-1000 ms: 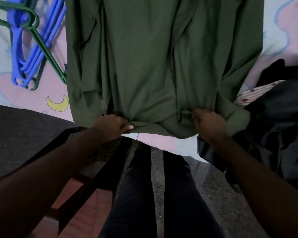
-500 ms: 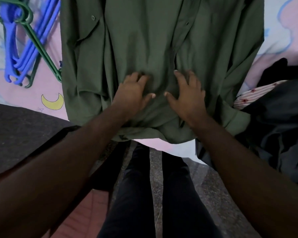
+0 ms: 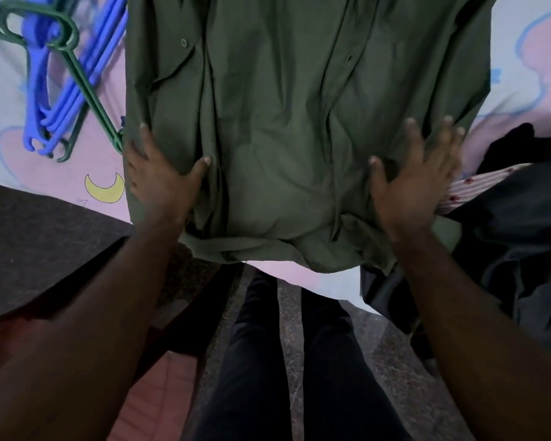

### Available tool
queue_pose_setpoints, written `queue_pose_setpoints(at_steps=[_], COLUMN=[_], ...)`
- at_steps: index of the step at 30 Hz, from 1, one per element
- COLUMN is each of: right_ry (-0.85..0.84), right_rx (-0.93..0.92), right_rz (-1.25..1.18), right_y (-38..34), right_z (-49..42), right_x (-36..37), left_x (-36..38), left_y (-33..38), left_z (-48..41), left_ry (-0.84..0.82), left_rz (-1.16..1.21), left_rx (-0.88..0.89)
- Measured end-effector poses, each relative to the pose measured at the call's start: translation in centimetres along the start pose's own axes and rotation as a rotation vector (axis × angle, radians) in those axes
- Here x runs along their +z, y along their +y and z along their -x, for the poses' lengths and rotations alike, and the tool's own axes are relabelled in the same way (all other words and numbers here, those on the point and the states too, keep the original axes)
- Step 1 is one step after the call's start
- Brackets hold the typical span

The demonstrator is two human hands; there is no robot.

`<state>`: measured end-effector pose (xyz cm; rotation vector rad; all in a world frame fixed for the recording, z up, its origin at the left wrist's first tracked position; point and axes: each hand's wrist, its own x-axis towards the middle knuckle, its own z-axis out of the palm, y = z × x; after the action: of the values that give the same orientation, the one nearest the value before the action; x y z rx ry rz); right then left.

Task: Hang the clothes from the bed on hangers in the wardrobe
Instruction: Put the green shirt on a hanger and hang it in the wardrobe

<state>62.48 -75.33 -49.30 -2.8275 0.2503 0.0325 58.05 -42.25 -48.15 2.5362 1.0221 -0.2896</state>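
Pressing the green shirt point(image 3: 283, 138): left hand point(image 3: 161, 186) and right hand point(image 3: 411, 189), both spread open.
Hangers point(image 3: 37, 100) are heaped left, dark clothes point(image 3: 516, 237) right.

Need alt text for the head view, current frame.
The left hand and right hand press flat on a green shirt laid on a bed. Blue and green hangers lie left of it, dark clothes right.

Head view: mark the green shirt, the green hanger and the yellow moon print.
green shirt point(image 3: 283, 138), head view, middle of its front panel.
green hanger point(image 3: 91, 96), head view, on its long straight arm.
moon print point(image 3: 104, 195), head view, on the thick lower curve of the crescent.
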Motion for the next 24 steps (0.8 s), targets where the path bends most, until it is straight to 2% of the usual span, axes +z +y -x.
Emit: queue_pose_setpoints(at_steps=[1, 3, 5, 9, 12, 14, 16, 19, 21, 23, 24], right_ry=[-0.054, -0.234, -0.382, -0.413, -0.450, -0.518, -0.623, -0.671, -0.538, -0.352, -0.284], right_rx=[0.122, 0.285, 0.264, 0.176, 0.051, 0.053, 0.076, 0.122, 0.121, 0.059, -0.010], right_rz=[-0.023, -0.090, -0.040, 0.026, 0.078, 0.108, 0.159, 0.183, 0.170, 0.125, 0.054], right_y=[0.1, 0.0, -0.7, -1.5, -0.7, 0.2, 0.9, 0.7, 0.0, -1.2, -2.1], right_z=[-0.5, -0.8, -0.6, -0.3, 2.0, 4.4, 6.2, 6.2, 4.8, 3.0, 2.3], right_x=[-0.3, 0.1, 0.5, 0.1, -1.3, -2.1, -2.4, -2.5, -2.6, -2.4, -2.0], left_x=[0.2, 1.6, 2.5, 2.7, 2.1, 2.0, 2.2, 2.3, 2.2, 2.2, 2.4], left_y=[-0.6, -1.3, -0.8, 0.4, 0.1, -1.1, -2.5, -2.5, -1.2, 0.7, 1.8], left_z=[0.0, -0.1, 0.2, 0.8, 3.3, 6.0, 7.7, 8.4, 8.1, 7.5, 7.1], left_ry=[-0.084, -0.192, -0.233, -0.265, -0.454, -0.612, -0.667, -0.555, -0.351, -0.187, -0.166], left_rz=[0.044, 0.058, 0.026, 0.045, 0.037, 0.010, 0.004, 0.023, 0.037, 0.014, -0.043], left_rx=[-0.045, -0.005, 0.085, 0.193, 0.279, 0.303, 0.272, 0.212, 0.234, 0.375, 0.476])
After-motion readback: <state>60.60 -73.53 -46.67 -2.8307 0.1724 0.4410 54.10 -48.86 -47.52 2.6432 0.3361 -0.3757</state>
